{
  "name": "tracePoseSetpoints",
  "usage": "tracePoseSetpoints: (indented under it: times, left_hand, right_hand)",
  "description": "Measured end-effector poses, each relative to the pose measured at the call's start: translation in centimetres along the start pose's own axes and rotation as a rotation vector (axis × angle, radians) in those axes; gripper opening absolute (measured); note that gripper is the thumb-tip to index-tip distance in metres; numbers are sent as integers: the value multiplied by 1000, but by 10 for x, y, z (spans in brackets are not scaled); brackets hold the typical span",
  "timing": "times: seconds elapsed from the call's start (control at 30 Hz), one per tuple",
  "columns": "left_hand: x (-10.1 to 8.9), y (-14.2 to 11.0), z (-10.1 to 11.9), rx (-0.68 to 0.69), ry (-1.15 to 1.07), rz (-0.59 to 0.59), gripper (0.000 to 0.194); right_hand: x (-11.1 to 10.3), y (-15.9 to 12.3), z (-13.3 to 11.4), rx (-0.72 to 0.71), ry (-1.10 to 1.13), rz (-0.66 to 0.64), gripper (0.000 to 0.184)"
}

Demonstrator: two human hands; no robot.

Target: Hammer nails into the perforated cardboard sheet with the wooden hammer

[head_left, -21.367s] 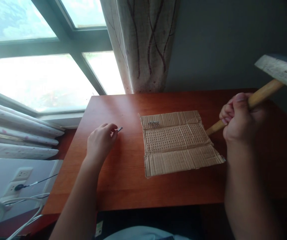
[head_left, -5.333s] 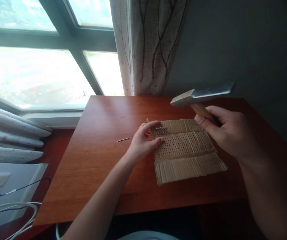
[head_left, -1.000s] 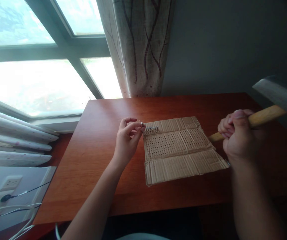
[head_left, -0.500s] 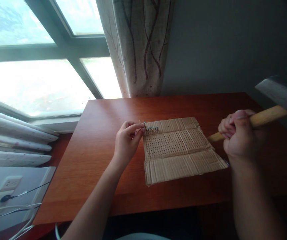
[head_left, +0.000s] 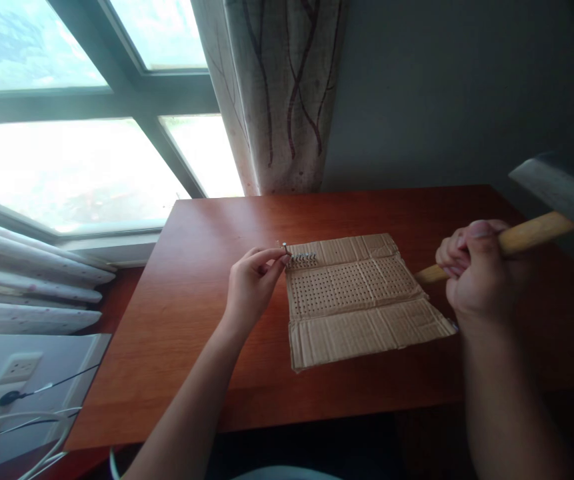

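My left hand (head_left: 255, 283) pinches a nail (head_left: 285, 248) between thumb and forefinger at the far left corner of a cardboard sheet (head_left: 351, 333). The nail's head shows above the fingertips; its point is hidden. Beside those fingers, several nails (head_left: 304, 257) stand in short rows in the cardboard. Many small holes in even rows cover the sheet's middle band. My right hand (head_left: 479, 270) is wrapped round the wooden handle of a hammer (head_left: 537, 233), held up to the right of the cardboard. The metal head is partly dark at the right edge of the view.
The cardboard lies on a reddish-brown wooden table (head_left: 187, 347). A window (head_left: 67, 173) and a patterned curtain (head_left: 281, 100) are behind it. At the lower left a wall socket (head_left: 17, 370) holds a black plug, with white cables (head_left: 41, 427) hanging near the table's edge.
My left fingertips have shifted slightly left, and the nail head shows more clearly above them. My right hand and the hammer have hardly moved.
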State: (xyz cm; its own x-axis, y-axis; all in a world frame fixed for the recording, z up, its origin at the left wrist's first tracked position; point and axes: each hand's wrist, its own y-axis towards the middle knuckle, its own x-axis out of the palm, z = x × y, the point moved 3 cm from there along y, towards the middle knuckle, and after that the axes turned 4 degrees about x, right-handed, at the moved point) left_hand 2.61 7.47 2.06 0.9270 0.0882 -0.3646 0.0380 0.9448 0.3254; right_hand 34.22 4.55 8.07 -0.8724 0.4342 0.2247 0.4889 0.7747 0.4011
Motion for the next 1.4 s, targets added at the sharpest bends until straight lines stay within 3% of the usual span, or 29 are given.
tracePoseSetpoints:
  times: [0.37, 0.57, 0.7, 0.9, 1.07, 1.23, 1.4]
  left_hand:
    - [1, 0, -2, 8, -30, -2, 20]
    - [5, 1, -4, -102, -183, -9, 22]
    - [7, 1, -4, -103, -208, -21, 19]
    - [6, 2, -4, -14, -133, -35, 17]
    - [6, 1, -3, 45, -109, -32, 15]
    - [6, 2, 0, 86, -106, -30, 13]
    - [7, 2, 3, 114, -105, -33, 12]
  right_hand:
    - [0, 0, 1, 6, -6, -2, 33]
    - [0, -2, 1, 34, 3, 15, 35]
    - [1, -3, 2, 32, -6, -38, 36]
    - [6, 1, 1, 121, -108, -222, 36]
    - [19, 3, -11, 125, -470, -466, 26]
    - [58, -3, -32, 52, -723, -773, 33]
    - [99, -5, -54, 10, -967, -953, 35]
